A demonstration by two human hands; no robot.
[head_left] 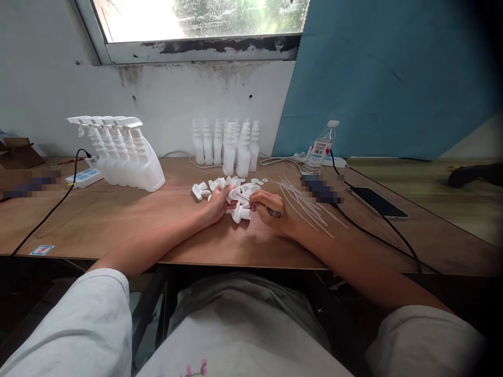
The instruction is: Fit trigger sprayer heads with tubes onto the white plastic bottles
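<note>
At the far left, a brown box (21, 153) sits on the brown table (129, 228). Next, white spray bottles (131, 162) stand in a tight row. Under the window (196, 52), thin white bottles (243, 152) stand near the white wall (168, 94). In the middle, the left hand (218, 204) holds a white plastic part (233, 195) over a pile of white parts (240, 213). The right hand (272, 206) grips a small tool (274, 213), its tip at that part. Then come skinny white tubes (302, 201), a water bottle (317, 153), a big blue cloth (373, 68) and a phone (378, 203).
</note>
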